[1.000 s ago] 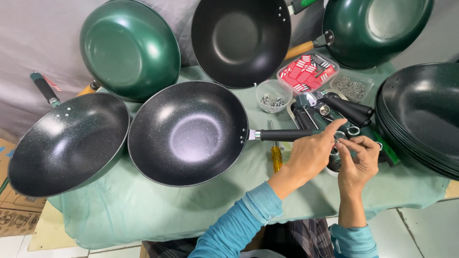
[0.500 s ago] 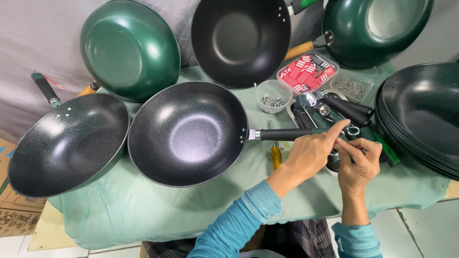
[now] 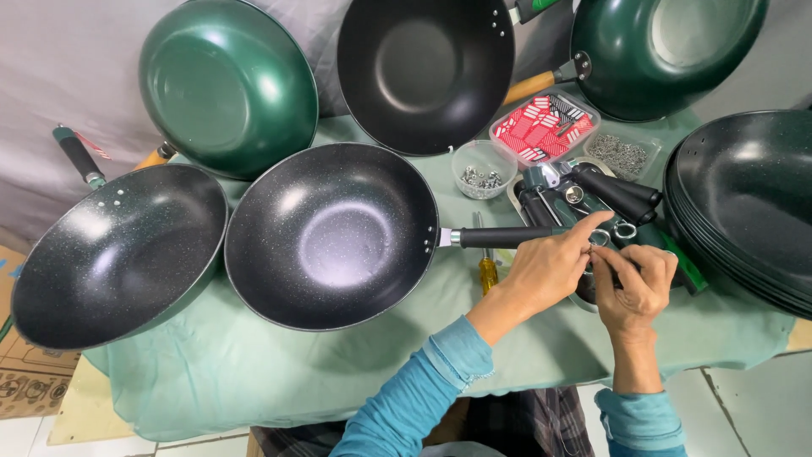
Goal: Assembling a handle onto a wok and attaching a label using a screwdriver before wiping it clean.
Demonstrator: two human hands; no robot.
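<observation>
At end of wok handle (image 3: 499, 236): my left hand (image 3: 548, 272) and right hand (image 3: 636, 286) pinch small metal hanging ring (image 3: 602, 238). Fitting ring to handle tip; next needs steady alignment. Wok (image 3: 331, 234) rests on green cloth (image 3: 254, 372).

The left hand (image 3: 548, 271) covered the end of the black pan handle (image 3: 499, 236), so how the fingers met it could not be told. The small metal ring (image 3: 625, 229) by the right hand (image 3: 636, 286) was too small to identify, as were the bits in the clear cup (image 3: 483, 176). The stacked pans (image 3: 748, 203) ran off the right edge.
</observation>
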